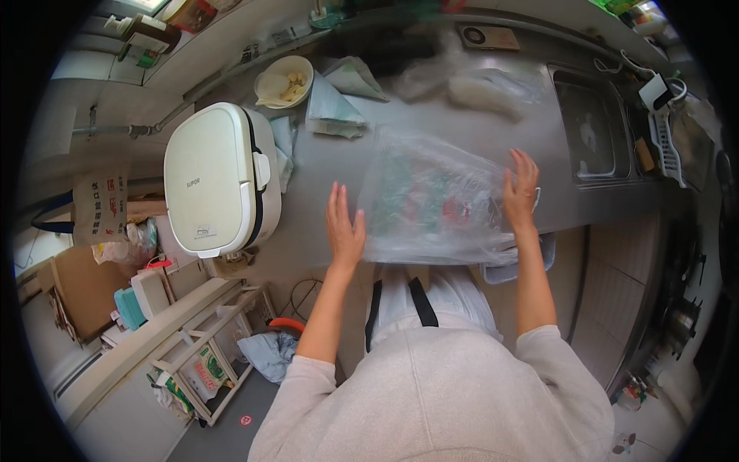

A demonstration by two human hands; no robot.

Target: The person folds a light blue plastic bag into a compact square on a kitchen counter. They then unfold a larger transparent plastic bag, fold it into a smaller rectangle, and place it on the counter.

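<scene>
A clear plastic bag (435,196) with green and red print lies spread flat on the steel counter in front of me. Just off its left edge is my left hand (344,227), fingers stretched out and nothing held. My right hand (522,191) is at the bag's right edge with fingers extended; whether it touches the film I cannot tell. Farther back lies another clear bag (489,92), blurred, with something pale in it. Folded pale-green cloths or packets (332,112) rest beyond my left hand.
A white rice cooker (209,181) stands at the left, near a bowl of pale pieces (296,83). To the right is a sink (593,127) with a white rack (666,142) beside it. A grey-blue bin (519,269) sits below the counter's front edge. A flat device (489,38) lies at the back.
</scene>
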